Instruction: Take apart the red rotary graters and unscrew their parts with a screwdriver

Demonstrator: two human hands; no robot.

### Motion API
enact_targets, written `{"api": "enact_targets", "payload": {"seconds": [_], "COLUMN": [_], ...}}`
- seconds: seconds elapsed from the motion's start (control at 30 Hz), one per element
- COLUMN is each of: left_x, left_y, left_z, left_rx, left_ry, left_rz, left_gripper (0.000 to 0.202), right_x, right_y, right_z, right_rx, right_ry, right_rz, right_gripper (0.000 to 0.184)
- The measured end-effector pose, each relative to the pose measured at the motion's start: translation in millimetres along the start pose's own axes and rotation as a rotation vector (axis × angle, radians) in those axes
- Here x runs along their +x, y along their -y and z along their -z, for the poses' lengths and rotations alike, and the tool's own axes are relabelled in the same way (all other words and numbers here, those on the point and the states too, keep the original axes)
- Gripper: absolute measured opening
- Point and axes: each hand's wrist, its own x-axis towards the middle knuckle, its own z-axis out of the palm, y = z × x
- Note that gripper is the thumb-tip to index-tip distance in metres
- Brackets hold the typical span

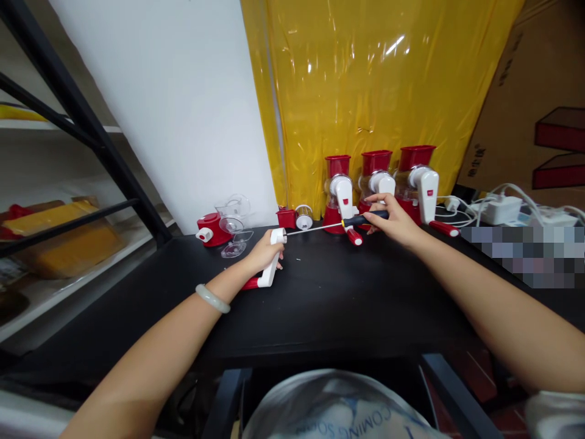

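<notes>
A black counter [347, 299] stretches beneath both hands, with a white panel [169, 110] standing beyond the left one and yellow plastic sheeting [379, 91] beyond the right. A shelf rack [125, 186] stands off to the left hand's side; a printed cardboard box [507, 103] leans past the right, near white adapters [501, 209] and cables. Three red-and-white rotary graters [378, 163] line up just behind the right hand. Past the left hand sit a red body [214, 230] and clear plastic parts [234, 225]; a metal drum [304, 217] lies farther back, between the hands. The left hand [262, 252], forearm reaching inward, grips a crank handle [269, 275], its white end raised and red knob low. The right hand [387, 218], wrist bent, is closed around a screwdriver [361, 221] pointing leftward, its tip at the crank's white end
</notes>
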Motion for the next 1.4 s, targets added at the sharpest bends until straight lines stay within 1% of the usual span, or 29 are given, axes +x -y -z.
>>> {"api": "enact_targets", "payload": {"seconds": [0.13,0.3,0.47,0.6,0.73,0.8,0.87,0.97,1.07,1.17,1.27,1.4], "left_x": [0,1,0,0,0,1,1,2,3,4,5,3], "left_y": [0,1,0,0,1,2,1,1,1,3,3,3], "left_z": [0.1,0.9,0.2,-0.4,0.1,0.5,0.8,1.0,1.4,2.0,2.3,1.7], "left_rx": [0.031,0.031,0.038,0.042,0.042,0.051,0.058,0.057,0.052,0.045,0.039,0.052], "left_ry": [-0.013,-0.026,-0.038,-0.025,-0.020,-0.019,-0.020,-0.016,-0.013,-0.023,-0.037,-0.027], "left_rz": [0.010,0.023,0.033,0.022,0.018,0.031,0.037,0.026,0.026,0.018,0.009,0.018], "left_gripper": [0.038,0.040,0.040,0.039,0.036,0.035,0.034,0.033,0.033,0.032,0.033,0.035], "right_x": [-1,-2,-1,-2,-2,-1,0,1,1,1,-1,-3], "right_y": [4,3,1,6,6,3,1,-1,-1,0,5,12], "right_z": [1,4,7,5,2,2,2,3,4,3,3,4], "right_rx": [0.003,-0.016,-0.050,0.036,0.134,0.092,0.005,-0.132,-0.178,-0.083,0.031,0.058], "right_ry": [0.050,0.109,0.105,0.120,0.134,0.119,0.112,0.115,0.106,0.112,0.130,0.151], "right_rz": [0.063,0.075,0.104,0.054,-0.062,-0.117,-0.139,-0.115,-0.055,-0.025,-0.051,-0.045], "right_gripper": [0.047,0.047,0.051,0.048,0.039,0.035,0.035,0.035,0.031,0.033,0.039,0.048]}}
